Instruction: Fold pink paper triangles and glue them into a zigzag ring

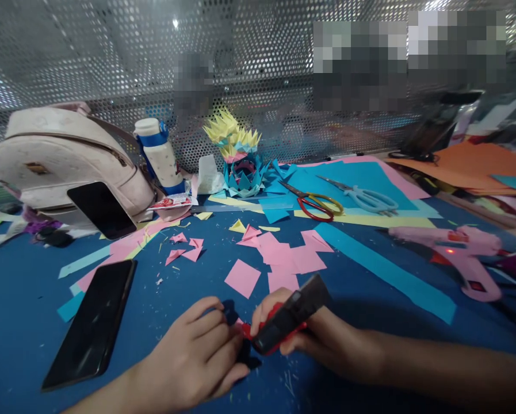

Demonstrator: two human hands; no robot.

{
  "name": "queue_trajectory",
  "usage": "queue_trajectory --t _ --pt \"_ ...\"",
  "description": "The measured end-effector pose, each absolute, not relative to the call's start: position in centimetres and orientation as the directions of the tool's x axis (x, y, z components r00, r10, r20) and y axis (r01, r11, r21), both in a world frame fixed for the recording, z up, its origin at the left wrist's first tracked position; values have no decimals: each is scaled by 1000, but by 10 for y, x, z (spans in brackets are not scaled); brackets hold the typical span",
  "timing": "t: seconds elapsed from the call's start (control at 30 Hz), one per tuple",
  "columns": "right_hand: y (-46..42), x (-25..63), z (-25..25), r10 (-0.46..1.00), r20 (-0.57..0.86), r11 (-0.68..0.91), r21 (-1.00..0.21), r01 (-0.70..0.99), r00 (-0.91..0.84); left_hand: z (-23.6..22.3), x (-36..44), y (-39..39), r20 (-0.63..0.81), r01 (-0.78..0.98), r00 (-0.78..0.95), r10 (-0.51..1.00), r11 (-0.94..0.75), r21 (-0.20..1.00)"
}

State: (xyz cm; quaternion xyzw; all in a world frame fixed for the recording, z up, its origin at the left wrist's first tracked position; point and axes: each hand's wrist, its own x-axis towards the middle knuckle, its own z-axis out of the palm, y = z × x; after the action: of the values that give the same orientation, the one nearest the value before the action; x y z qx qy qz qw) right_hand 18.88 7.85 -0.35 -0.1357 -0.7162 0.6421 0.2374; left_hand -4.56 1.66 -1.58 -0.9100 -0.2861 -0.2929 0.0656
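My right hand (327, 330) is wrapped around a red and black stapler (298, 310), held at a tilt low over the blue table. My left hand (201, 348) is closed just to the left, its fingers curled inward close to the stapler's nose. A small bit of pink paper (240, 323) shows between the left fingertips and the stapler; most of it is hidden. Beyond my hands lie several pink paper squares (242, 278), some overlapping. A few small folded pink pieces (192, 250) rest farther left.
Two phones (91, 325) and a backpack (63, 155) are on the left. A bottle (160, 155) and a spiky folded-paper model (244, 175) stand at the back. Red-yellow scissors (316, 207), blue scissors (367, 198), a blue strip (391, 276) and a lit pink glue gun (460, 247) lie right.
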Motion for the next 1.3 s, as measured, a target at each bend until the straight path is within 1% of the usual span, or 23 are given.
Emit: queue_trajectory --t 0.1,0.17,0.2,0.27,0.33,0.4,0.5,0.57,0.67,0.77,0.87,0.93,1.03,1.17,1.23,1.3 --pt "81 193 -2 527 264 239 -958 -158 -808 -18 -43 17 562 592 659 500 -806 22" --pt "87 197 -1 577 351 353 -922 -163 -738 -19 -41 16 568 619 640 517 -785 18" --pt "91 200 0 602 373 419 -900 -117 -706 -19 -40 15 572 637 624 532 -771 23" --pt "102 204 2 643 368 548 -834 68 -672 -20 -39 14 567 689 584 581 -724 32" --pt "115 207 3 651 353 656 -707 263 -672 -20 -39 14 536 741 555 636 -671 29" --pt "128 209 3 638 363 730 -567 382 -679 -20 -38 15 490 769 548 677 -639 23" --pt "144 210 -2 643 359 761 -394 515 -676 -20 -37 15 455 778 552 699 -628 21" --pt "150 210 -6 643 340 765 -298 570 -686 -20 -37 15 456 775 552 698 -631 30" --pt "153 210 -9 629 331 775 -205 598 -703 -19 -36 14 469 759 554 688 -649 56" --pt "153 210 -10 629 319 775 -179 606 -709 -17 -36 13 449 743 566 691 -664 86" --pt "153 210 -10 621 299 783 -183 595 -725 -15 -36 11 360 765 555 750 -630 133" --pt "153 210 -11 617 303 786 -181 592 -726 -13 -35 10 279 797 519 808 -575 184" --pt "152 209 -9 610 341 790 -188 583 -716 -10 -33 8 173 820 455 874 -486 301" --pt "143 206 -3 533 390 845 -288 450 -751 -5 -33 5 68 808 387 920 -373 457" --pt "136 205 0 467 386 875 -332 353 -795 -4 -33 5 74 786 367 927 -352 509" --pt "127 203 2 401 347 892 -359 274 -848 -5 -33 5 113 760 368 923 -369 534"
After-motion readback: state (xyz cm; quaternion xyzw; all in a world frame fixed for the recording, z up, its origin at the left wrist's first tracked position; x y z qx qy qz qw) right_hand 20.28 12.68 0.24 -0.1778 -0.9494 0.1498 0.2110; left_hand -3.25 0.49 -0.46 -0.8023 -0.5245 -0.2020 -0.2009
